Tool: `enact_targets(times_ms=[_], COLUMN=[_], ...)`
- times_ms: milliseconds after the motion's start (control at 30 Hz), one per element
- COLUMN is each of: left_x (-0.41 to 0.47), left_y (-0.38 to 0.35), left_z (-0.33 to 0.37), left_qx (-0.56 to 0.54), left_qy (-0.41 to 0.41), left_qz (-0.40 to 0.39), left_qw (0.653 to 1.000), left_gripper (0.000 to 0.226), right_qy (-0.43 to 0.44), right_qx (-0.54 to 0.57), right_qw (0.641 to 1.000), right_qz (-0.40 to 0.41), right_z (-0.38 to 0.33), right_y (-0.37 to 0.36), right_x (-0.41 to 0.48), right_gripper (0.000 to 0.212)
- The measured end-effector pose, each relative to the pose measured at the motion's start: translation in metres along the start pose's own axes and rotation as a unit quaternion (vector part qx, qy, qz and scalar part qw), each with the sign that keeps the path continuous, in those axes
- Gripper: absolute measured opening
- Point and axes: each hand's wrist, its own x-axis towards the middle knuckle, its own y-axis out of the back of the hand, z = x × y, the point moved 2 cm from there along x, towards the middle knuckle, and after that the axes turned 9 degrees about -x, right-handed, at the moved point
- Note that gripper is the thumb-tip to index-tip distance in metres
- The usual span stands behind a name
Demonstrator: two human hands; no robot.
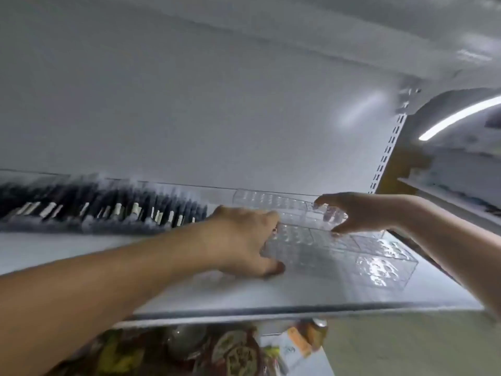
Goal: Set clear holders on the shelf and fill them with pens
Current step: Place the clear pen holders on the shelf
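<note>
**A:** Acrylic, see-through and thin-walled. The clear holder [301, 234] is on the white shelf [271, 299], about 3 o'clock from frame centre, between both hands.

**B:** Fingers?

**A:** Left hand [244, 240] is curled round the holder's 9 o'clock end, thumb low on the front wall. Right hand [355, 213] grips the 3 o'clock end, fingers over the far rim, thumb on the near side. Both are grasping it.

**B:** Resting or lifted?

**A:** Can't tell. It's blurry and transparent.

**B:** How will it handle?

**A:** My guess is light, rigid and slick. It would likely crack if squeezed hard or dropped. Hold it by the end walls, not the thin dividers, keep it level, and set it down gently.

**B:** Neighbours?

**A:** A second holder [385, 264] sits just beside it at 4 o'clock, with no pens visible in it. Dark pens [95, 210] are racked along the back at 9 o'clock, apart from the hands.

**B:** Risk?

**A:** Probably nudging that second holder toward the shelf's front edge.
</note>
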Motion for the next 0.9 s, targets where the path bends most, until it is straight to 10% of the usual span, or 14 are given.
enact_targets(times_ms=[700, 900], left_x=[-0.017, 0.005], left_y=[-0.002, 0.002], left_z=[0.025, 0.013], left_qx=[0.031, 0.009], left_qy=[0.1, 0.107], left_qz=[0.041, -0.011], left_qw=[0.994, 0.994], left_gripper=[0.086, 0.063], right_qy=[-0.079, -0.045], right_qx=[0.094, 0.117], right_qw=[0.985, 0.98], right_qz=[0.122, 0.156], right_z=[0.008, 0.035], right_y=[-0.016, -0.022], right_x=[-0.044, -0.013], right_gripper=[0.052, 0.042])
